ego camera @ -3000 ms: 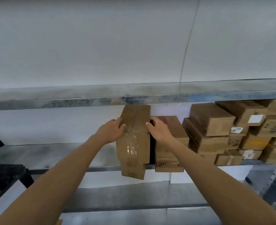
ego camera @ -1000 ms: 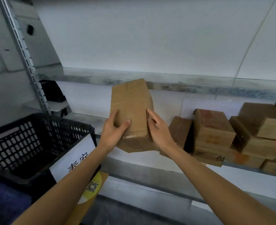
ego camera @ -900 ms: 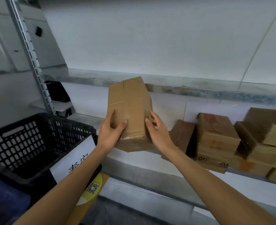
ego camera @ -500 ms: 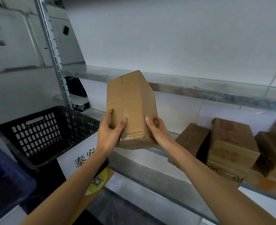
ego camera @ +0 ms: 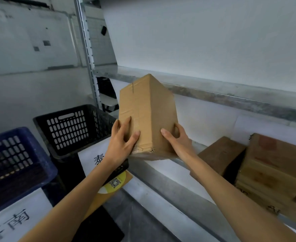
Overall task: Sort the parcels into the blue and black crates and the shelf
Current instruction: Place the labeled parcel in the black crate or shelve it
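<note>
Gripping the parcel (ego camera: 147,116) mid-frame in my left hand (ego camera: 121,142) and right hand (ego camera: 177,142); black crate (ego camera: 74,130), blue crate (ego camera: 13,163) lower left; shelf (ego camera: 161,170) holds boxes (ego camera: 272,163) lower right.

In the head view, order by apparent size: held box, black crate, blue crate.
1. blue crate, though nearest and cut by the frame.
2. black crate and held box look alike; unranked.

Both bare forearms reach forward and up, converging. Left hand (ego camera: 122,143) presses low against the parcel (ego camera: 147,109), fingers spread upward. Right hand (ego camera: 178,142) clasps the opposite lower side, thumb forward, fingers curled behind.
</note>
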